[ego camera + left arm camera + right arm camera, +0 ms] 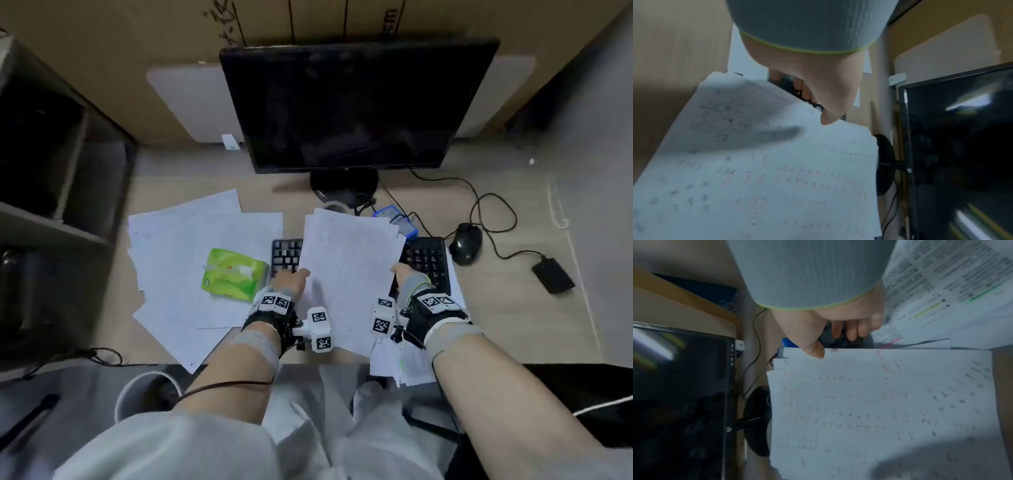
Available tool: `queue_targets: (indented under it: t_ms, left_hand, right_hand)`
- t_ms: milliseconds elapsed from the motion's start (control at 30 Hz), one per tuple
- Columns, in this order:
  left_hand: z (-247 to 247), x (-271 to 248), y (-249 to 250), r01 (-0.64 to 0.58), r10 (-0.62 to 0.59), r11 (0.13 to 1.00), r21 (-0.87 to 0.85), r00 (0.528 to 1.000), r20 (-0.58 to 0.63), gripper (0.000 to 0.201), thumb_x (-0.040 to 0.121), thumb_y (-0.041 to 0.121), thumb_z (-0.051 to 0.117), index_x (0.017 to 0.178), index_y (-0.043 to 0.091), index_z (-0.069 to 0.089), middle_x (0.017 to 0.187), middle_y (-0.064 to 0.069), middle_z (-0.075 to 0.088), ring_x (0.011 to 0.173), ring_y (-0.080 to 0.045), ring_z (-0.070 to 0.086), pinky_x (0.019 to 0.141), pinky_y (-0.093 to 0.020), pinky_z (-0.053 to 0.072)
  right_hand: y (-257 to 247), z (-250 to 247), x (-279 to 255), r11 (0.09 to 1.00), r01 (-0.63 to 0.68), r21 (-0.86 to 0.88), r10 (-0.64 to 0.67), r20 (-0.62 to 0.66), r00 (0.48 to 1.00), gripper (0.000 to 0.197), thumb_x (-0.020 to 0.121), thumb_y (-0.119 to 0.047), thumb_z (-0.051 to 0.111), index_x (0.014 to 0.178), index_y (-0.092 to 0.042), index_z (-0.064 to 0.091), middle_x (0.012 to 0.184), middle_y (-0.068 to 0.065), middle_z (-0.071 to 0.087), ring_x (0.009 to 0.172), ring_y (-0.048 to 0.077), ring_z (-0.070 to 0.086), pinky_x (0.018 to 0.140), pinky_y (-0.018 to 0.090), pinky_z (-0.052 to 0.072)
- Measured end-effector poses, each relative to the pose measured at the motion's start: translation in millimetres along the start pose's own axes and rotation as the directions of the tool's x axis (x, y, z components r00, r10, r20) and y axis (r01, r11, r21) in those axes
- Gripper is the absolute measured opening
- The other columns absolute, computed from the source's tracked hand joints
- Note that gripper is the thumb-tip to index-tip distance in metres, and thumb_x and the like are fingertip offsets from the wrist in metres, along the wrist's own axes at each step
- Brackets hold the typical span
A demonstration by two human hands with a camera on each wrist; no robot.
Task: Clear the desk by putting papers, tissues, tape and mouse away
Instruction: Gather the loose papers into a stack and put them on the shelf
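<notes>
left hand: mine, pinching the left edge of the paper stack; thumb on top, fingers curled under, per left wrist view.
right hand: mine, pinching the stack's right edge the same way; thumb on the top sheet, fingers below.
paper stack: several handwritten sheets, edges not squared up, held between both hands above the keyboard. Stack covers the keyboard's middle; only its two ends show.
grip vs stack: both grips sit at mid-height of the side edges, sheet body spans the gap between my wrists.
loose papers: spread flat on the desk left of my left hand, not held.
tissue pack: green, lying on the loose papers, just beside my left hand.
printed sheets: under my right wrist, hanging over the desk's near edge.
tape roll: behind the stack's top edge, by the monitor base, mostly hidden.
mouse: black, wired, right of the keyboard, apart from my right hand.
black drive: further right on the desk, cabled.
</notes>
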State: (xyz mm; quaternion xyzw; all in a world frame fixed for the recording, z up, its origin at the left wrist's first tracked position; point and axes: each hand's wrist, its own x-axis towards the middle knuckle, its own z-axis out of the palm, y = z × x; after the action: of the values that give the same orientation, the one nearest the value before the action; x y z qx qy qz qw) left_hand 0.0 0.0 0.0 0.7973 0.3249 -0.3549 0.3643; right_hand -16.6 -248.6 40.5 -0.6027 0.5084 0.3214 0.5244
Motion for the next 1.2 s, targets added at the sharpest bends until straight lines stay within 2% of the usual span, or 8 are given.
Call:
queue_targets:
  t_ms: [133, 300, 467, 633, 800, 933, 1033, 1200]
  left_hand:
    - [-16.1, -15.4, 10.8, 0.049, -0.048, 0.999, 0.016, 0.995, -0.083, 0.079, 0.069, 0.052, 0.06, 0.138, 0.015, 0.052, 0.134, -0.014, 0.058, 0.113, -0.037, 0.06, 0.097, -0.046, 0.049]
    - [-19.6, -5.8, 22.3, 0.004, -0.001, 0.998, 0.057, 0.998, -0.066, 0.098, 0.057, 0.06, 0.054, 0.143, 0.014, 0.047, 0.14, -0.016, 0.051, 0.118, -0.039, 0.056, 0.098, -0.048, 0.047]
    - [-24.2, -16.5, 13.2, -0.035, 0.031, 0.991, -0.131, 0.999, -0.031, 0.062, 0.057, 0.031, 0.065, 0.114, 0.008, 0.065, 0.118, -0.016, 0.065, 0.089, -0.031, 0.063, 0.075, -0.033, 0.048]
    - [1.0, -61.0, 6.2, -0.132, 0.124, 0.825, -0.55, 0.991, -0.051, 0.043, 0.059, -0.002, 0.052, 0.101, 0.005, 0.056, 0.083, -0.011, 0.059, 0.073, -0.027, 0.054, 0.06, -0.028, 0.044]
    - [52.9, -118.6, 14.5, -0.081, 0.228, 0.828, -0.555, 0.953, 0.2, 0.019, 0.066, 0.004, 0.068, 0.084, 0.007, 0.064, 0.072, -0.006, 0.071, 0.071, -0.027, 0.064, 0.061, -0.031, 0.052]
    - [122.2, -144.3, 0.0, -0.002, 0.15, 0.917, -0.4, 0.928, 0.341, 0.033, 0.079, 0.021, 0.08, 0.108, 0.009, 0.069, 0.093, -0.006, 0.077, 0.08, -0.023, 0.075, 0.066, -0.034, 0.061]
    - [155.8, -145.4, -18.1, 0.002, 0.038, 0.978, -0.208, 0.981, 0.189, 0.044, 0.069, 0.03, 0.076, 0.108, 0.01, 0.068, 0.092, -0.006, 0.075, 0.085, -0.03, 0.072, 0.085, -0.047, 0.059]
    - [175.4, -143.9, -36.4, 0.0, 0.011, 0.977, 0.212, 0.999, -0.047, 0.047, 0.077, 0.04, 0.057, 0.115, 0.014, 0.066, 0.118, -0.01, 0.068, 0.102, -0.034, 0.065, 0.095, -0.043, 0.052]
  right_hand:
    - [-7.6, 21.7, -11.3, 0.987, -0.087, -0.134, 0.094, 0.049, 0.994, 0.053, 0.104, -0.028, 0.034, 0.15, -0.002, 0.027, 0.153, 0.012, 0.032, 0.129, 0.025, 0.039, 0.097, 0.035, 0.032]
    - [1.8, 34.3, -26.8, 0.992, -0.01, -0.126, 0.017, 0.05, 0.999, 0.031, 0.089, -0.028, 0.063, 0.111, -0.012, 0.046, 0.077, 0.006, 0.045, 0.069, 0.022, 0.047, 0.083, 0.038, 0.045]
    - [-13.7, 47.0, -50.7, 0.964, 0.262, -0.046, -0.244, 0.238, 0.94, 0.046, 0.063, -0.013, 0.08, 0.104, 0.005, 0.07, 0.103, 0.02, 0.072, 0.094, 0.037, 0.07, 0.089, 0.047, 0.055]
    - [-17.8, 11.4, -69.8, 0.921, 0.388, -0.042, -0.382, 0.115, 0.917, 0.029, 0.061, -0.014, 0.064, 0.085, 0.002, 0.068, 0.072, 0.012, 0.061, 0.07, 0.025, 0.057, 0.064, 0.03, 0.046]
    - [26.2, -56.6, -50.4, 0.898, 0.44, -0.009, -0.439, -0.069, 0.896, 0.022, 0.083, -0.006, 0.057, 0.1, -0.004, 0.07, 0.088, 0.008, 0.064, 0.082, 0.021, 0.058, 0.073, 0.028, 0.045]
    - [71.1, -107.7, -27.3, 0.934, 0.326, -0.145, -0.343, -0.118, 0.932, 0.053, 0.079, -0.025, 0.064, 0.129, -0.01, 0.056, 0.127, 0.006, 0.061, 0.113, 0.029, 0.059, 0.096, 0.036, 0.048]
    - [106.7, -134.5, -17.0, 0.933, 0.153, -0.326, -0.227, -0.202, 0.953, 0.076, 0.076, -0.035, 0.07, 0.142, -0.016, 0.039, 0.147, 0.007, 0.037, 0.137, 0.031, 0.035, 0.107, 0.042, 0.037]
    - [145.8, -157.3, -12.0, 0.894, -0.136, -0.427, -0.004, -0.31, 0.951, 0.085, 0.079, -0.036, 0.071, 0.142, -0.001, 0.026, 0.145, 0.016, 0.031, 0.132, 0.034, 0.037, 0.101, 0.04, 0.037]
